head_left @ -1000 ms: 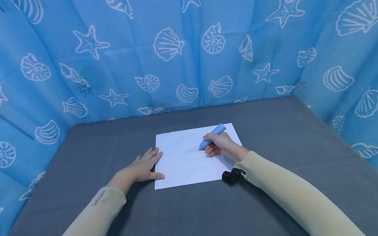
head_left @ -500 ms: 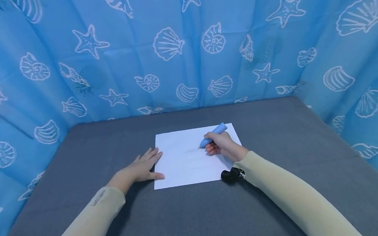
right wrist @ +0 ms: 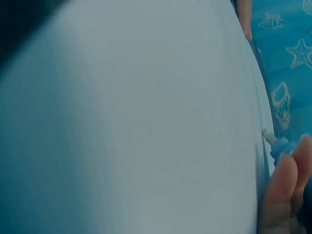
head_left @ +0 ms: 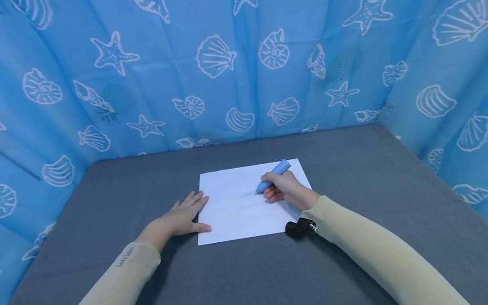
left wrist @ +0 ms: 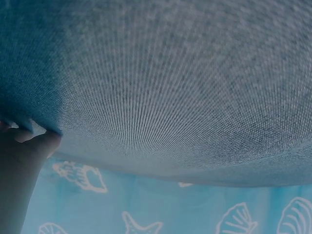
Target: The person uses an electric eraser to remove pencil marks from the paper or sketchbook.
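A white sheet of paper (head_left: 236, 221) lies on the table, with a faint grey smudge near its middle. My left hand (head_left: 179, 218) rests spread on the sheet's left edge, thumb apart from the fingers. Over the right half, my right hand (head_left: 288, 188) pinches a thick blue pen-like tool (head_left: 281, 167), slanted with its narrow tip down at the smudge. In the right wrist view the tool's ribbed blue front and thin pale tip (right wrist: 268, 136) show beyond my fingers (right wrist: 281, 183). The left wrist view catches only part of my left hand (left wrist: 29, 146), in shadow.
Dark grey cloth (head_left: 253, 279) covers the table around the paper. A blue curtain (head_left: 155, 97) with white shells and starfish hangs behind and along both sides. A small black device (head_left: 299, 228) sits under my right wrist, by the paper's lower right corner.
The tool's tip has shifted slightly up the sheet and then back down toward the smudge, within my right hand's grip. My left hand keeps its place on the paper.
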Tool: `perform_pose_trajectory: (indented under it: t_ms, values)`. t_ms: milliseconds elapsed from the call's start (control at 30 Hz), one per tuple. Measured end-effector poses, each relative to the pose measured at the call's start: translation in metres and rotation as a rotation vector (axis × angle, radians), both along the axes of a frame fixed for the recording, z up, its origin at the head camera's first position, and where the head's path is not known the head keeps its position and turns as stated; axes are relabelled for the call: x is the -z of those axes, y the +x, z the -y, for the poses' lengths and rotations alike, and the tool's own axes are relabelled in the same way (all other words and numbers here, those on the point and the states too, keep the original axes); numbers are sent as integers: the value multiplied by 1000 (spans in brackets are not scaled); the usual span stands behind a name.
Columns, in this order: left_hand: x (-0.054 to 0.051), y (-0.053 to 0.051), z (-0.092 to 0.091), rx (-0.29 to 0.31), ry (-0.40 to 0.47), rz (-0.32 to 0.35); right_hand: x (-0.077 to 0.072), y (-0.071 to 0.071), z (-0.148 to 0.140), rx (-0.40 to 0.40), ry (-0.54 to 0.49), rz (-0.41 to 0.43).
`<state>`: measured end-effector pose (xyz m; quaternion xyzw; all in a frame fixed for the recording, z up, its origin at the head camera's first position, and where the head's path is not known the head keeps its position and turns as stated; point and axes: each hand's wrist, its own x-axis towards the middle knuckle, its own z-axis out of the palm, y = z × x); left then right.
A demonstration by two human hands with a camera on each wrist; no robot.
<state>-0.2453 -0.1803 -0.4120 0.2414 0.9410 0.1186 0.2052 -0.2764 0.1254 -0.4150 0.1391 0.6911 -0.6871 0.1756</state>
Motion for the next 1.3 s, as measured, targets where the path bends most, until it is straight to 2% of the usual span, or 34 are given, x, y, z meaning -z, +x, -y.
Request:
perform_pose_trajectory:
  t_ms: [333,533,633,800,1067,1300]
  values:
    - [1,1,1,12,3,-4,-2,1,-2,-34,-7,23]
    - [-2,2,-1,2,12,-3,-2,0,-8,-103,-105,44]
    - [-3,2,-1,-3,8,1,-2,0,-11,-109,-168,53]
    - [-6,2,-1,-4,0,6,-4,-1,-14,-98,-208,81]
    - [-5,1,-1,-1,4,5,-3,0,-12,-87,-181,64]
    - [-4,1,-1,0,1,1,-2,0,-7,-57,-117,33]
